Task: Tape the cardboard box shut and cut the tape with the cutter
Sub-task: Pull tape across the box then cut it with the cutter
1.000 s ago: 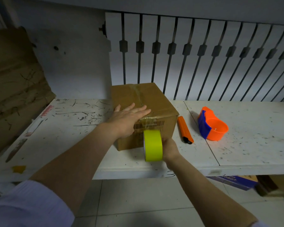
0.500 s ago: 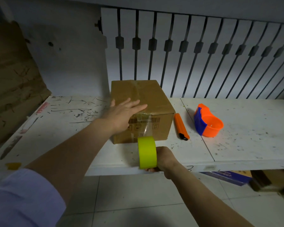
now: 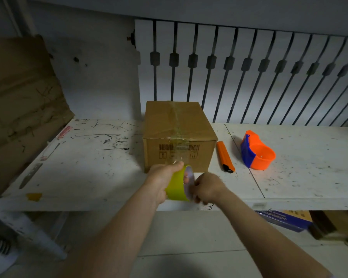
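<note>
The left hand [image 3: 162, 180], which half a second ago lay flat on top of the cardboard box [image 3: 179, 135], has come off it and now wraps around the yellow-green tape roll [image 3: 178, 186] from the 9 o'clock side. The right hand [image 3: 206, 188] has shifted too: earlier it gripped the roll alone, and now its fingers pinch at the roll's open face, though blur hides exactly what they touch. Both hands are thus together on the roll, just in front of the box at 6 o'clock.

Clear tape already runs along the top seam and down the front face toward the roll, so the strip appears laid and uncut. Judging from this, the cut comes next, and the orange utility cutter [image 3: 225, 157] lies untouched just beside the box at 3 o'clock.

The white worktable [image 3: 88, 177] is scuffed with black marks. An orange-and-blue tape dispenser [image 3: 256, 153] sits farther out at 3 o'clock. Flattened cardboard sheets [image 3: 22, 101] lean at 9 o'clock, and a slatted white panel [image 3: 249, 77] backs the dim bench at 12 o'clock.
</note>
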Motion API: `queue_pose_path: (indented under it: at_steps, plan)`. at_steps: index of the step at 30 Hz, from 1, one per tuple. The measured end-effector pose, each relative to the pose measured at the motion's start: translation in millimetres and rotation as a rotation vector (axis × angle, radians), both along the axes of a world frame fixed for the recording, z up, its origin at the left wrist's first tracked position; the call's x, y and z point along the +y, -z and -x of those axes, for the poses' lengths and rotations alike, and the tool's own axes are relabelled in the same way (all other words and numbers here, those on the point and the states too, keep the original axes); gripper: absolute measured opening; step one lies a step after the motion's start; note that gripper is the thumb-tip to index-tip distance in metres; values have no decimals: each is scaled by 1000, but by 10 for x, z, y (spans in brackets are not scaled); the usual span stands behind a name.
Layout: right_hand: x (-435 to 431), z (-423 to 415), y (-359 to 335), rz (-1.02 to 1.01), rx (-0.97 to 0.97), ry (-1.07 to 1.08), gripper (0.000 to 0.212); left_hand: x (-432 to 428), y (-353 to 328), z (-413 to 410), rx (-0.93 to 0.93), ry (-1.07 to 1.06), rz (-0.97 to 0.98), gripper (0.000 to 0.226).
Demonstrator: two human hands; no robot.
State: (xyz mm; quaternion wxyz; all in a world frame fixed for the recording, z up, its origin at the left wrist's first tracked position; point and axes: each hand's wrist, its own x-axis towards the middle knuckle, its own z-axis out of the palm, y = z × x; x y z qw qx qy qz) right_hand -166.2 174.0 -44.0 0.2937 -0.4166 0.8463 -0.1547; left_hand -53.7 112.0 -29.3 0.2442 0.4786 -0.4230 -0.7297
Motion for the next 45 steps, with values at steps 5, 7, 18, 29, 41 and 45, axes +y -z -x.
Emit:
queue_pose_path:
  at_steps: [5, 7, 18, 29, 41, 45]
  plan:
    - [-100, 243, -440, 715, 552, 118, 27, 72, -44, 66, 24, -25, 76, 20]
    - [-276, 302, -500, 640, 497, -138, 42, 89, -21, 100, 34, -44, 98, 22]
    - [-559, 358, -244, 520, 600, -193, 52, -6, 6, 214, 78, -69, -54, 17]
    - [-233, 976, 340, 351, 324, 409, 44, -14, 77, 170, 90, 1, -45, 35]
    - [-281, 936, 244, 143, 235, 413, 24, 40, 46, 163, 85, -2, -40, 9]
    - [-41, 716, 11, 536, -478, 538, 18, 63, 39, 143, 97, -52, -29, 17]
